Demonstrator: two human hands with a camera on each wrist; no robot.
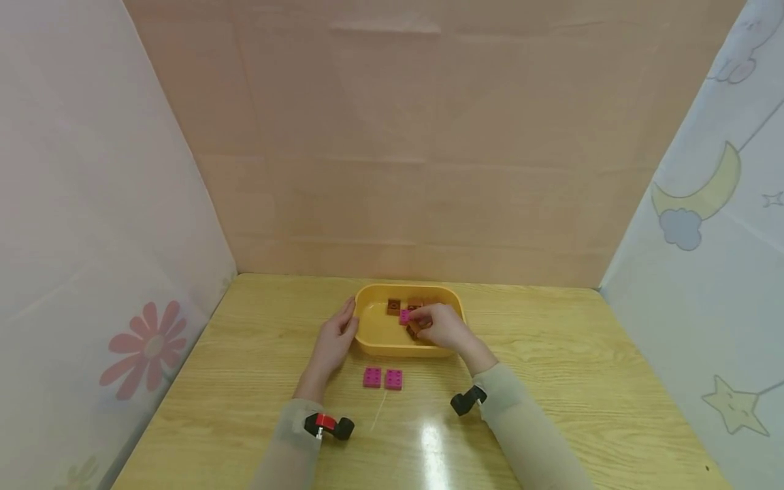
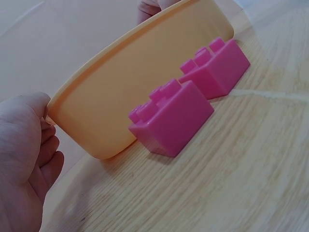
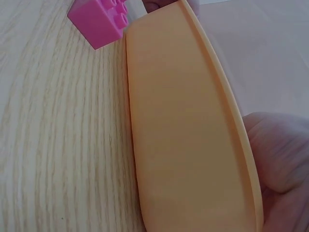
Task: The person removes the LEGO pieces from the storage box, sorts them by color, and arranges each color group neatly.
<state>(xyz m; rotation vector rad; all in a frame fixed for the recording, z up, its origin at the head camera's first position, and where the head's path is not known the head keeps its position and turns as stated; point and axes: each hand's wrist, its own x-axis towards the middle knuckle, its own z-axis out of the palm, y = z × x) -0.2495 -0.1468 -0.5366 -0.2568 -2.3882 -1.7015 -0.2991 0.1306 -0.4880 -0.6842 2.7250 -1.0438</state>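
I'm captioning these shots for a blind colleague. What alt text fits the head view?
A person's right hand reaches into a yellow tray among brown bricks and a pink brick, while the left hand touches the tray's left end. Two more pink bricks sit studs-up on the table, on the near side.

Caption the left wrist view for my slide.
Two pink studded plastic bricks sit on a wood-grain table beside a yellow-orange plastic tray held by the left hand.
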